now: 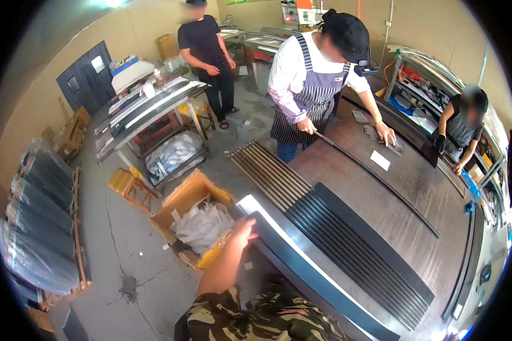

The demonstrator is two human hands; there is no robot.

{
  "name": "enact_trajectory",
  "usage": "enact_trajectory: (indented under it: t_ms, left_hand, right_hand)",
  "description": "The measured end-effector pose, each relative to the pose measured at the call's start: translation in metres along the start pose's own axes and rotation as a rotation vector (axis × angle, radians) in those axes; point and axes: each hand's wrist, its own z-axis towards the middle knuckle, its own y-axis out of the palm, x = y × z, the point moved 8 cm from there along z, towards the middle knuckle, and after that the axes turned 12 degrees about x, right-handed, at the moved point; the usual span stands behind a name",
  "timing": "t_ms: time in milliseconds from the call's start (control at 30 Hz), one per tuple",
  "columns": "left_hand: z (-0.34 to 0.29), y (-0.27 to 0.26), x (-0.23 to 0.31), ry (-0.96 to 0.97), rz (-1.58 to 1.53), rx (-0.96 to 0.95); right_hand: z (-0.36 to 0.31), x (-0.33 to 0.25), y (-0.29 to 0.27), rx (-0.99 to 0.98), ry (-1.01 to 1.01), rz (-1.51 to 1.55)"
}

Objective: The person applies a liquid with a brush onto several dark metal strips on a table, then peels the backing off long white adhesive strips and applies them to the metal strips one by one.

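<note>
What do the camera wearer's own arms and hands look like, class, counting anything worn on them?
The left hand is bare, with no glove, and no watch or band shows at the wrist. The forearm is uncovered up to a loose camouflage sleeve in green, tan and black. The right hand is out of view.

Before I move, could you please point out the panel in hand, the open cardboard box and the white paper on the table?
Panel in hand [302, 262]: head view, dark face.
Open cardboard box [179, 200]: head view, inner wall.
White paper [380, 160]: head view, middle.
</note>
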Motion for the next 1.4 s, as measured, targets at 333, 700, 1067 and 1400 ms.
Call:
enact_trajectory:
  t_ms: [333,700,1067,1400]
  left_hand:
    - [-0.013,-0.004,0.013,0.130,0.017,0.128]
    - [-0.007,-0.033,0.004,0.115,-0.012,0.191]
    - [-0.081,0.000,0.086,0.235,0.264,-0.001]
    - [-0.150,0.080,0.176,0.576,0.368,-0.018]
  right_hand:
    - [0.076,-0.246,0.048,-0.206,-0.279,0.368]
    - [0.085,-0.238,0.051,-0.245,-0.234,0.360]
    - [0.010,0.131,-0.037,0.075,0.417,-0.071]
    - [-0.005,0.272,-0.140,0.126,0.684,-0.138]
